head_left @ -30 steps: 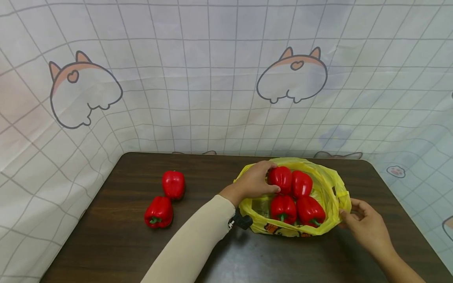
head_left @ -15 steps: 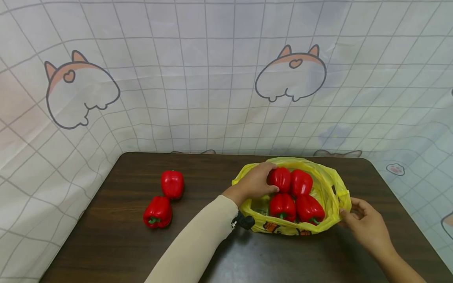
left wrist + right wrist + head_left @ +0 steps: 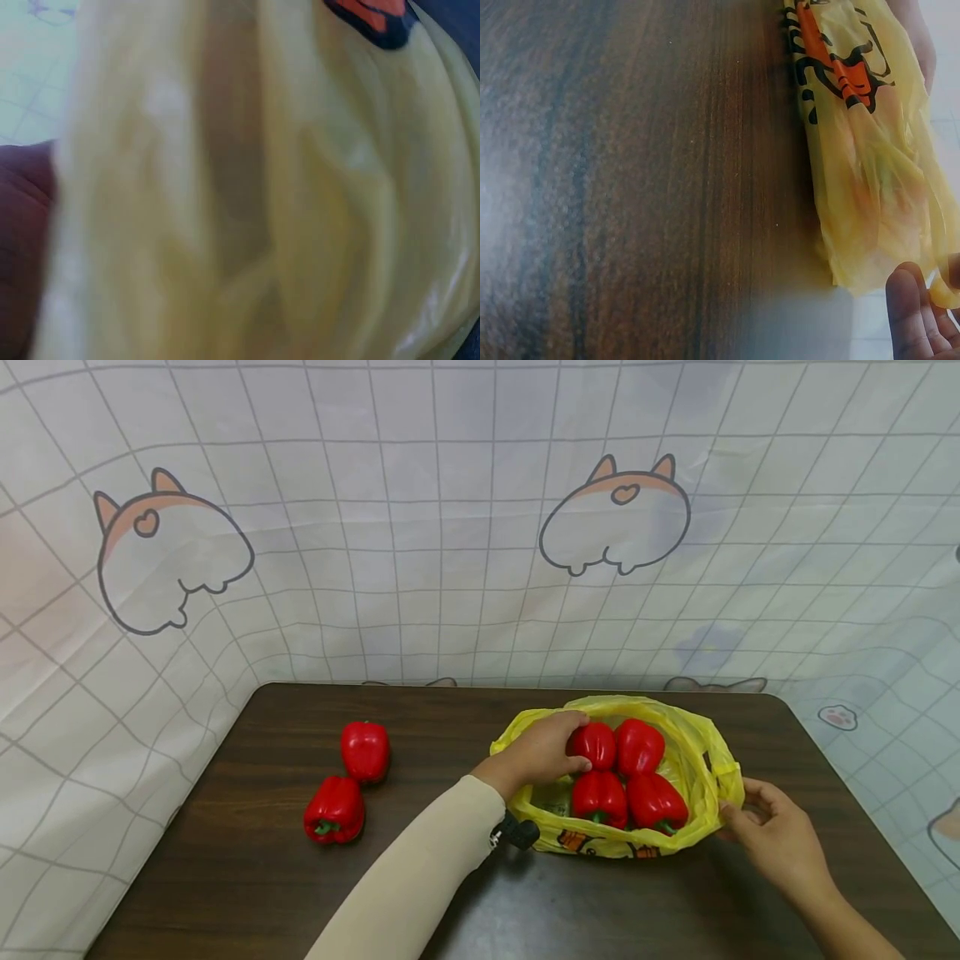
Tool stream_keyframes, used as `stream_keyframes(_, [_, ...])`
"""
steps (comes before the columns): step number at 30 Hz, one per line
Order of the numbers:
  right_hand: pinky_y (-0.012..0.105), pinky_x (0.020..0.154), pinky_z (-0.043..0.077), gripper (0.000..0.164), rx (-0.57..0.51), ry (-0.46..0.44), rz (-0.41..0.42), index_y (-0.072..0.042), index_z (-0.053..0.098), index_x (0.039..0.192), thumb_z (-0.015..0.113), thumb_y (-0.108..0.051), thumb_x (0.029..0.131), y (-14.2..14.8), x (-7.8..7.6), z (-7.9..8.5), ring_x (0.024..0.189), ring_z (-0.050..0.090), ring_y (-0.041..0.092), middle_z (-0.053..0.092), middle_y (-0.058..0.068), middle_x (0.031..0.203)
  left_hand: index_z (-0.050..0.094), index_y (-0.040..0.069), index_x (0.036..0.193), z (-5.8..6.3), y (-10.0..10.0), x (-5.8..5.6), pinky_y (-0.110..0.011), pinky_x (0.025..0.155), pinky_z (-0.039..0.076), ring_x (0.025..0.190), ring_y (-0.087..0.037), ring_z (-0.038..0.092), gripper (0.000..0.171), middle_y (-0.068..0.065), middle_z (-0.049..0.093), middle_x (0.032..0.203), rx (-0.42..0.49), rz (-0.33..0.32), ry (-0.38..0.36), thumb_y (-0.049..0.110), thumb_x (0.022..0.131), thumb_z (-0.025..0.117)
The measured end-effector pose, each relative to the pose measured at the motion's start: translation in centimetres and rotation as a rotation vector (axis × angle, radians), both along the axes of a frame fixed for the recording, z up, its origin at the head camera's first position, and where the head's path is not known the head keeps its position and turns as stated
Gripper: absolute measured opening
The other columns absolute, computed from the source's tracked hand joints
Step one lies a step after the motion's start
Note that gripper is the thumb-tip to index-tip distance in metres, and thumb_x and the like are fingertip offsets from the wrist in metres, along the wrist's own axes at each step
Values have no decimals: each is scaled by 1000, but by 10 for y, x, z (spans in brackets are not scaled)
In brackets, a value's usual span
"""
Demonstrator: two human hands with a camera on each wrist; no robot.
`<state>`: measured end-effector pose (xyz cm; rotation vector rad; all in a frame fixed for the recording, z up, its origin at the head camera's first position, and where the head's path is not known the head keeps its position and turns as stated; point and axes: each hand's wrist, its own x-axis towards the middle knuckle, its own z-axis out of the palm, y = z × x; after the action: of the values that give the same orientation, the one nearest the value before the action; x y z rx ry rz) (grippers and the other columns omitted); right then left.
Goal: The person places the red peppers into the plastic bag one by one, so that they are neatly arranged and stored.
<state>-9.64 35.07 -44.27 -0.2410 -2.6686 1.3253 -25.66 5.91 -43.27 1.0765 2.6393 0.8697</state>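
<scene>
A yellow plastic bag [image 3: 542, 833] stands with its mouth spread wide, several red bell peppers inside. My left hand [image 3: 543, 747] reaches in over the bag's left rim and grips the back-left bell pepper [image 3: 595, 745], thumb in front and fingers behind. Beside that pepper lies another bell pepper [image 3: 640, 746], with two more in front of them. At the bag's right side, my right hand [image 3: 780, 835] pinches the rim between thumb and fingers. Yellow plastic [image 3: 330, 225] fills most of the left wrist view, hiding the left fingers there.
Two more red bell peppers, an upright one [image 3: 365, 751] and a tilted one [image 3: 334, 810], sit close together on the left of the dark wooden table [image 3: 225, 877]. A patterned cloth [image 3: 465, 568] hangs behind the table and along its sides.
My left hand has lowered slightly with the bell pepper, which sits a little deeper among the others. My right hand stays at the bag's rim. The head view has shifted a little.
</scene>
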Motion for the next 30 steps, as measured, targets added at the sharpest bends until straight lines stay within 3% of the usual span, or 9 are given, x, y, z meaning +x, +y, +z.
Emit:
stream_keyframes(11, [33, 62, 61, 51, 2, -1, -3, 11, 47, 139, 64, -20, 103, -1, 0, 2, 71, 73, 19, 61, 35, 124, 54, 6, 144, 19, -8, 7, -27, 108, 43, 127, -19, 55, 57, -6, 60, 139, -37, -20, 95, 26, 95, 75])
stream_keyframes(19, [33, 62, 60, 53, 14, -24, -9, 10, 47, 140, 64, -24, 103, 0, 0, 5, 71, 73, 19, 62, 34, 125, 52, 5, 148, 45, -23, 16, -24, 111, 38, 133, -17, 52, 58, -7, 57, 145, 44, -123, 129, 23, 97, 73])
stream_keyframes(22, [33, 61, 59, 54, 29, -35, -14, 10, 46, 141, 63, -26, 104, 0, 0, 5, 72, 73, 19, 62, 34, 126, 50, 8, 150, 54, -31, 19, -23, 109, 40, 132, -18, 54, 60, -5, 55, 146, 74, -139, 113, 23, 97, 74])
stream_keyframes(30, [33, 60, 60, 51, 37, -4, -11, 11, 48, 138, 64, -22, 103, -3, -1, 6, 70, 73, 17, 63, 34, 123, 49, 15, 151, 68, -65, 27, -28, 101, 50, 127, -21, 59, 63, -1, 53, 149, 198, -107, -3, 28, 95, 76])
